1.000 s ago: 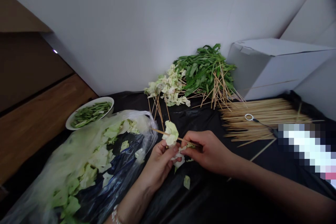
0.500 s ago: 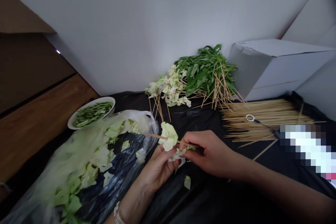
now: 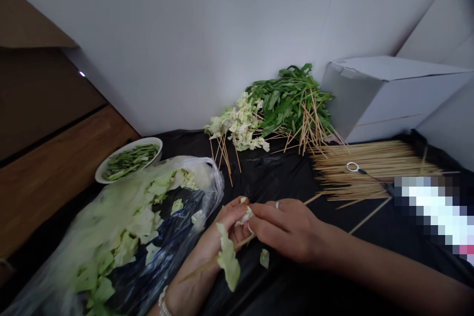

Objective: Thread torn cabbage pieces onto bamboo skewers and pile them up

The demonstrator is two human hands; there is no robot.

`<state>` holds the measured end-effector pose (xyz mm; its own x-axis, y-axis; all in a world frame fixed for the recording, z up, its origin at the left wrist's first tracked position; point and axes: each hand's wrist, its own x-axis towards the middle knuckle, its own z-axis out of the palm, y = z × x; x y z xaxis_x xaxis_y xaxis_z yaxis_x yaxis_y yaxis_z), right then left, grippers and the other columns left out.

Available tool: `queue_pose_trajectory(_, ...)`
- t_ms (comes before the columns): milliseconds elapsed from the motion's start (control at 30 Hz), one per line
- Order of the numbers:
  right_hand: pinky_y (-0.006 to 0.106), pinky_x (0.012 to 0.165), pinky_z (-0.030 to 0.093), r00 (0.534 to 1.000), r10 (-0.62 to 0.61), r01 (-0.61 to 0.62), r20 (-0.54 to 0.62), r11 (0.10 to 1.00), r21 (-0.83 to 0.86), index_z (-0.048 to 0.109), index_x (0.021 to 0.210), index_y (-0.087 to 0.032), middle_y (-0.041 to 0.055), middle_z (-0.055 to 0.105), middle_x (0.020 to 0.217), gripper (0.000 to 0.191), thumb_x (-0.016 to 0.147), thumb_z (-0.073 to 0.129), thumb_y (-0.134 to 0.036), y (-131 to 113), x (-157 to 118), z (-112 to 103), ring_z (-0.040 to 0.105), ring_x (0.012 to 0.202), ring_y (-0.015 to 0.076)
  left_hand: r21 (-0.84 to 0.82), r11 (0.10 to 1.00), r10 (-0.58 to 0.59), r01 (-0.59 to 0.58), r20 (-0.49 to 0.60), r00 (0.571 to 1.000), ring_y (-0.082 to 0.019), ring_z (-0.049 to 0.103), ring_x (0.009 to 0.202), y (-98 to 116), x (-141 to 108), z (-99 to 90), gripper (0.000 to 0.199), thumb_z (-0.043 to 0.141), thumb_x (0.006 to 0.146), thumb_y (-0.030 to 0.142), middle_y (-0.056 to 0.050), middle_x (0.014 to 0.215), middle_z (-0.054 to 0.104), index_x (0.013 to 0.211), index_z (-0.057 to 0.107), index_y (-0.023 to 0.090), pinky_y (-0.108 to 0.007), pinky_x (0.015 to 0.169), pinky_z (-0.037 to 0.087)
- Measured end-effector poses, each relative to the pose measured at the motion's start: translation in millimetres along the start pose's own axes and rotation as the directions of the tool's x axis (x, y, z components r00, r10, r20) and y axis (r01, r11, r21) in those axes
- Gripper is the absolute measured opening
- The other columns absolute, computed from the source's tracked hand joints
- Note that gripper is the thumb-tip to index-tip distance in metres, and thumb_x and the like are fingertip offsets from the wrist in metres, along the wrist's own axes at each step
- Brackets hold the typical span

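Note:
My left hand point(image 3: 234, 221) is closed on a folded piece of pale cabbage leaf point(image 3: 245, 215), pinched by the thumb and fingers. My right hand point(image 3: 289, 227) comes in from the right, its fingertips on that same leaf. A bamboo skewer point(image 3: 242, 243) runs slantwise under my right hand, held in its curled fingers, partly hidden. Toward its lower left end, another cabbage leaf point(image 3: 228, 262) is threaded on it. A small cabbage scrap point(image 3: 264, 258) lies on the black sheet below my right hand.
A clear plastic bag point(image 3: 92, 217) with cabbage leaves lies at left, beside a white bowl point(image 3: 160, 150) of green pods. Behind are cabbage skewers point(image 3: 242, 126) and leafy green skewers point(image 3: 285, 94). Bare skewers point(image 3: 374, 158) and a white box point(image 3: 407, 94) stand at right.
The skewer has swung round, so its threaded leaf now hangs lower left, below my hands. My right hand has turned over, fingertips now on the leaf in my left hand.

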<state>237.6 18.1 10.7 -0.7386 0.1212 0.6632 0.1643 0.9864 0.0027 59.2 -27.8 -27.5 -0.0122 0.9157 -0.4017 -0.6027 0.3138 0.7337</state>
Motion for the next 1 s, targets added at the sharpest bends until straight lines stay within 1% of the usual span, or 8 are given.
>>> queue_pose_trajectory(167, 0.022, 0.063, 0.044, 0.975, 0.216, -0.202, -0.043, 0.955, 0.217, 0.059, 0.091, -0.018, 0.0054, 0.069, 0.092, 0.022, 0.094, 0.039, -0.010, 0, -5, 12, 0.061, 0.077, 0.0126, -0.083, 0.996, 0.040, -0.038, 0.019, 0.999, -0.007, 0.061, 0.057, 7, -5, 10.4, 0.037, 0.089, 0.058, 0.022, 0.003, 0.070, 0.065, 0.084, 0.063, 0.016, -0.014, 0.052, 0.051)
queue_pose_trajectory(333, 0.021, 0.062, 0.042, 0.888, 0.455, -0.404, -0.066, 0.841, 0.359, 0.055, 0.082, -0.021, 0.0001, 0.063, 0.078, 0.018, 0.090, 0.044, -0.010, 9, 2, 6, 0.058, 0.070, 0.0112, -0.063, 0.991, 0.119, -0.118, 0.001, 0.993, -0.005, 0.060, 0.056, 19, -5, 10.1, 0.035, 0.087, 0.060, 0.019, 0.003, 0.071, 0.065, 0.083, 0.062, 0.016, -0.012, 0.052, 0.051)
queue_pose_trajectory(467, 0.022, 0.053, 0.035, 0.748, 0.662, -0.618, 0.051, 0.666, 0.418, 0.058, 0.083, -0.022, -0.0042, 0.057, 0.067, 0.006, 0.087, 0.057, -0.019, 27, 8, -11, 0.048, 0.056, 0.0099, -0.178, 0.949, 0.250, -0.261, -0.084, 0.965, -0.005, 0.060, 0.065, 35, -3, 3.0, 0.027, 0.080, 0.066, 0.013, 0.003, 0.076, 0.063, 0.085, 0.061, 0.016, -0.011, 0.055, 0.049)
queue_pose_trajectory(567, 0.021, 0.052, 0.034, 0.691, 0.690, -0.676, 0.214, 0.512, 0.530, 0.061, 0.087, -0.022, -0.0057, 0.057, 0.066, 0.006, 0.085, 0.065, -0.026, 31, 10, -13, 0.047, 0.056, 0.0095, -0.127, 0.982, 0.154, -0.142, 0.089, 0.984, -0.012, 0.062, 0.074, 33, -5, 4.1, 0.020, 0.075, 0.070, 0.018, 0.000, 0.083, 0.063, 0.085, 0.061, 0.018, -0.021, 0.062, 0.054)
queue_pose_trajectory(667, 0.022, 0.057, 0.037, 0.700, 0.634, -0.675, 0.329, 0.437, 0.594, 0.065, 0.089, -0.020, -0.0035, 0.063, 0.074, 0.005, 0.087, 0.063, -0.024, 25, 11, -7, 0.051, 0.063, 0.0103, -0.071, 0.996, 0.067, -0.052, 0.226, 0.972, -0.012, 0.060, 0.074, 16, -7, 9.2, 0.021, 0.073, 0.069, 0.017, -0.001, 0.084, 0.063, 0.088, 0.064, 0.017, -0.020, 0.058, 0.047)
queue_pose_trajectory(767, 0.024, 0.066, 0.041, 0.735, 0.602, -0.646, 0.312, 0.484, 0.590, 0.068, 0.087, -0.019, -0.0007, 0.065, 0.084, 0.006, 0.086, 0.063, -0.019, 18, 12, 0, 0.056, 0.074, 0.0117, 0.055, 0.991, 0.108, -0.125, 0.250, 0.962, -0.009, 0.056, 0.070, -1, -6, 12.9, 0.032, 0.080, 0.067, 0.018, 0.001, 0.080, 0.062, 0.096, 0.066, 0.018, -0.019, 0.062, 0.044)
queue_pose_trajectory(867, 0.025, 0.074, 0.044, 0.768, 0.575, -0.609, 0.282, 0.519, 0.600, 0.070, 0.091, -0.019, 0.0017, 0.064, 0.091, 0.009, 0.086, 0.063, -0.017, 15, 11, 3, 0.059, 0.083, 0.0131, 0.166, 0.958, 0.193, -0.232, 0.225, 0.955, -0.009, 0.056, 0.071, -11, -3, 13.0, 0.033, 0.085, 0.065, 0.021, 0.001, 0.079, 0.064, 0.092, 0.066, 0.017, -0.020, 0.067, 0.044)
queue_pose_trajectory(1000, 0.027, 0.076, 0.047, 0.779, 0.589, -0.589, 0.215, 0.570, 0.573, 0.067, 0.108, -0.020, 0.0051, 0.063, 0.098, 0.019, 0.093, 0.056, -0.024, 16, 9, 2, 0.059, 0.086, 0.0148, 0.212, 0.941, 0.248, -0.265, 0.106, 0.963, -0.006, 0.046, 0.053, -5, -4, 9.9, 0.027, 0.083, 0.070, 0.032, 0.006, 0.060, 0.057, 0.079, 0.062, 0.017, -0.018, 0.051, 0.035)
